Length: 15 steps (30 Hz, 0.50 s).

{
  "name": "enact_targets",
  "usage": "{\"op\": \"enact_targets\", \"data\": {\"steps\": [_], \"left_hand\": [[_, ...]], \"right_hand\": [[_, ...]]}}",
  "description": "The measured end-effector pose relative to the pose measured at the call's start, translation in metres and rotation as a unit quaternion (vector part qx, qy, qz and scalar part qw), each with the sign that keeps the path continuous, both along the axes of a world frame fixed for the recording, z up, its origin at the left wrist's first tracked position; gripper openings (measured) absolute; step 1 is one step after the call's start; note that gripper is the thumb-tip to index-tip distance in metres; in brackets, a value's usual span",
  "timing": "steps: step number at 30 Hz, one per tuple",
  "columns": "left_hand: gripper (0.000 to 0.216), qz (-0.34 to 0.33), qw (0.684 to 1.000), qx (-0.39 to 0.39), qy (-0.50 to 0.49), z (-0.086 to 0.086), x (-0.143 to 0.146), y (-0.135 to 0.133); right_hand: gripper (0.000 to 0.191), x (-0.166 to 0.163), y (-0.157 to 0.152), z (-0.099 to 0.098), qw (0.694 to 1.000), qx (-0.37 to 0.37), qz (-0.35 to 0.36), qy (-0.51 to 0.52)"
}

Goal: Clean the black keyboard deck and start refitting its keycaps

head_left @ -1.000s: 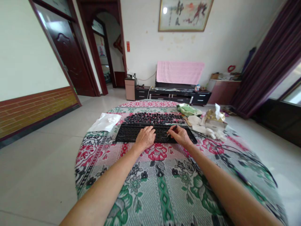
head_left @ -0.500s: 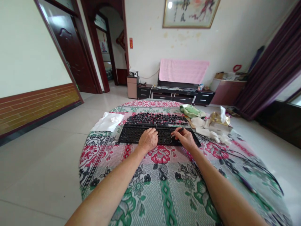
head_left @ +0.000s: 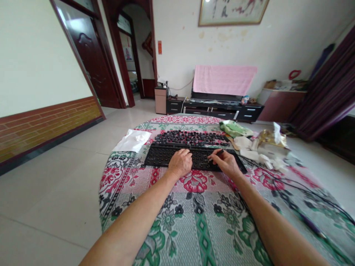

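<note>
A black keyboard (head_left: 158,157) with its keycaps off lies across the cloth in front of me. My left hand (head_left: 181,162) rests on its middle, fingers together and slightly bent; whether they grip the edge I cannot tell. Over the right part of the keyboard, my right hand (head_left: 225,162) pinches a slim dark pen-like tool (head_left: 220,152), its tip down close to the key sockets. The exact kind of tool is too small to make out. Loose black keycaps (head_left: 191,137) lie in a wide heap just behind the keyboard.
A white sheet (head_left: 132,141) with crumpled tissue lies left. To the right are a green cloth (head_left: 235,128), used tissues (head_left: 246,147), a gold tissue box (head_left: 273,142) and a black cable (head_left: 307,192). A purple-handled tool (head_left: 312,225) lies near the patterned tablecloth's (head_left: 199,207) right edge.
The whole view has shifted slightly, so everything sits a little further right. Both hands keep nearly the same place on the keyboard, the right still pinching the tool.
</note>
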<state>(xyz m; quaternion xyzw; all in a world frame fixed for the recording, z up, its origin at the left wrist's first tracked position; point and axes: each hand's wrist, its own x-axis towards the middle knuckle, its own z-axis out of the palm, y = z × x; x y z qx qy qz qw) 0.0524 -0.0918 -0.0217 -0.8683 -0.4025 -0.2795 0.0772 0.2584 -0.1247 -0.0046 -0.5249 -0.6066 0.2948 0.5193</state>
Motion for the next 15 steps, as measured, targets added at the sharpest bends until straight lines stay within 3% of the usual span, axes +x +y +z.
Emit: {"op": "enact_targets", "data": {"steps": [15], "left_hand": [[0.025,-0.005,1.0,-0.007,-0.014,-0.0025,0.0011,0.0029]], "right_hand": [[0.028,0.0004,-0.0005,-0.001,0.999,0.016,-0.002,-0.037]]}}
